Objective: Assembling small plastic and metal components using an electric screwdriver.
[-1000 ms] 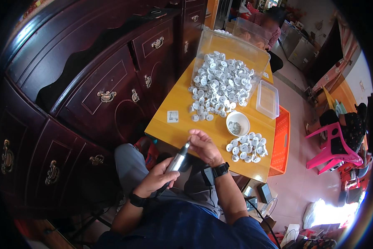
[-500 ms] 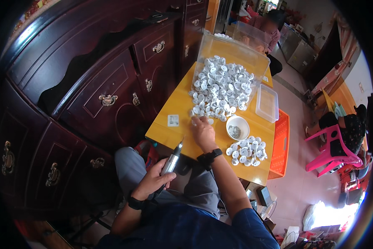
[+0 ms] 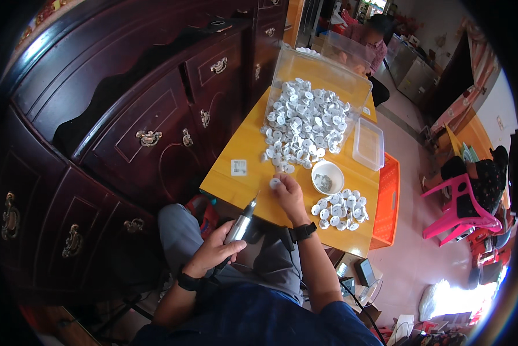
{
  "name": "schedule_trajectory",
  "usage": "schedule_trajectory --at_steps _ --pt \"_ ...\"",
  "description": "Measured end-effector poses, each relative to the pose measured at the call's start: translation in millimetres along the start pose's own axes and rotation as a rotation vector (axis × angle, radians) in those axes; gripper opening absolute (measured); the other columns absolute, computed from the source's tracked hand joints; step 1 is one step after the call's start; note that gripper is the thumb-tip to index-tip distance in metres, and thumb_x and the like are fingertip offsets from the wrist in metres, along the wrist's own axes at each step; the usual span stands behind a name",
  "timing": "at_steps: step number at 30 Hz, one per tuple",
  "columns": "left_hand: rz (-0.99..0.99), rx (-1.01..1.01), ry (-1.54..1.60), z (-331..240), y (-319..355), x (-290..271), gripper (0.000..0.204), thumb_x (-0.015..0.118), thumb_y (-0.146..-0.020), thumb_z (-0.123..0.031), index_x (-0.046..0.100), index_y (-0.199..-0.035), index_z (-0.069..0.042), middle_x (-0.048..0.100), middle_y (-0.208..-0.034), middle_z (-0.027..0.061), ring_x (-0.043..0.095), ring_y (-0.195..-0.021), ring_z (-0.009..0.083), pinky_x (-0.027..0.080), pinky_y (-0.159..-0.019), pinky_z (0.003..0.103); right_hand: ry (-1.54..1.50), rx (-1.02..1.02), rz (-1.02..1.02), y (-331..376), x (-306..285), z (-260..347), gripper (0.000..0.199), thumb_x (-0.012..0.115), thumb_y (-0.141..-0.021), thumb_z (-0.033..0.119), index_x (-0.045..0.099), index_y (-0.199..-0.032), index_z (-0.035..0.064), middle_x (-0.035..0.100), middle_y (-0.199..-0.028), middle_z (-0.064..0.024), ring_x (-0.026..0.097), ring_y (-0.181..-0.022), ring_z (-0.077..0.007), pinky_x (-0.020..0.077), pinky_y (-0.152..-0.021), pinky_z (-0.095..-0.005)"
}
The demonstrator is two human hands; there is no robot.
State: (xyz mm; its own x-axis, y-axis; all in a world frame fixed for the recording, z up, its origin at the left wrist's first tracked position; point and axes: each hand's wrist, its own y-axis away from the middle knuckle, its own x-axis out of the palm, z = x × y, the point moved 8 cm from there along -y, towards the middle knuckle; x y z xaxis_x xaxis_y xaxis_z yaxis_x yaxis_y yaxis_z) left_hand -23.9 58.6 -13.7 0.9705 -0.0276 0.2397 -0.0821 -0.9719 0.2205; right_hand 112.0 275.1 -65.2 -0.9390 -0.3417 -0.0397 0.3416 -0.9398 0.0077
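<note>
My left hand (image 3: 217,248) is closed around a silver and black electric screwdriver (image 3: 239,228), whose thin bit points up toward the table edge. Between the fingertips of my right hand (image 3: 291,199) is a small round white plastic part (image 3: 274,183), held just above the near side of the table. Beyond it spreads a big heap of similar white parts (image 3: 308,118), spilling out of a clear plastic bin (image 3: 282,63) lying on its side. To the right of my right hand stands a white bowl (image 3: 337,169) with small grey metal pieces. A smaller group of white parts (image 3: 339,210) lies in front of the bowl.
A flat white square (image 3: 239,168) lies on the yellow table (image 3: 220,183). At the right are a clear shallow tray (image 3: 368,144) and an orange crate (image 3: 388,202). Dark wooden drawers (image 3: 149,115) stand left. Another person (image 3: 374,49) sits beyond the table; a pink chair (image 3: 460,210) stands right.
My right hand has drawn back from the edge of the heap toward me and now holds a white part. The left hand and the screwdriver have barely moved.
</note>
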Motion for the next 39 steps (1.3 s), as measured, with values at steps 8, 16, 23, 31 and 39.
schedule_trajectory --at_steps 8,16,23,31,39 --pt "0.019 -0.037 -0.091 11 -10 10 0.058 0.068 -0.095 -0.016 0.042 -0.144 0.0 0.057 -0.088 0.0016 0.055 -0.059 0.0059 0.047 -0.053 0.022 -0.363 0.111 0.043 37 1 -6 0.024 0.062 -0.096 0.001 0.062 -0.12 0.0025 0.067 -0.099 -0.001 0.062 -0.088 -0.0075 0.0509 -0.078 -0.0218" --pt "0.04 -0.023 -0.142 14 -14 15 0.06 0.07 -0.094 -0.018 0.041 -0.145 -0.001 0.058 -0.088 0.0016 0.055 -0.059 0.0054 0.047 -0.052 0.021 -0.406 -0.009 -0.018 39 1 -6 0.017 0.068 -0.095 0.007 0.066 -0.112 0.0046 0.067 -0.098 0.0022 0.06 -0.085 -0.0062 0.0486 -0.077 -0.0215" --pt "0.017 -0.03 -0.173 9 -15 14 0.063 0.071 -0.094 -0.019 0.041 -0.145 -0.001 0.058 -0.088 0.0025 0.055 -0.059 0.0063 0.047 -0.052 0.022 -0.326 0.048 -0.029 43 6 -6 0.021 0.07 -0.093 0.004 0.068 -0.114 0.0024 0.069 -0.099 0.0011 0.062 -0.088 -0.0048 0.0496 -0.08 -0.0205" --pt "-0.011 -0.056 -0.211 12 -18 11 0.059 0.071 -0.094 -0.017 0.042 -0.143 -0.002 0.055 -0.09 0.0018 0.055 -0.06 0.0075 0.048 -0.053 0.023 -0.15 0.012 -0.065 43 9 -10 0.024 0.071 -0.093 0.01 0.07 -0.115 0.0002 0.072 -0.1 -0.0011 0.064 -0.089 -0.0067 0.052 -0.081 -0.0226" --pt "-0.002 -0.076 -0.219 15 -19 10 0.059 0.072 -0.094 -0.017 0.043 -0.143 -0.002 0.055 -0.09 0.0019 0.055 -0.06 0.0075 0.048 -0.053 0.023 -0.15 -0.037 -0.085 45 11 -5 0.021 0.069 -0.094 0.006 0.07 -0.114 0.0003 0.07 -0.093 0.0018 0.062 -0.081 -0.0033 0.0503 -0.072 -0.0193"
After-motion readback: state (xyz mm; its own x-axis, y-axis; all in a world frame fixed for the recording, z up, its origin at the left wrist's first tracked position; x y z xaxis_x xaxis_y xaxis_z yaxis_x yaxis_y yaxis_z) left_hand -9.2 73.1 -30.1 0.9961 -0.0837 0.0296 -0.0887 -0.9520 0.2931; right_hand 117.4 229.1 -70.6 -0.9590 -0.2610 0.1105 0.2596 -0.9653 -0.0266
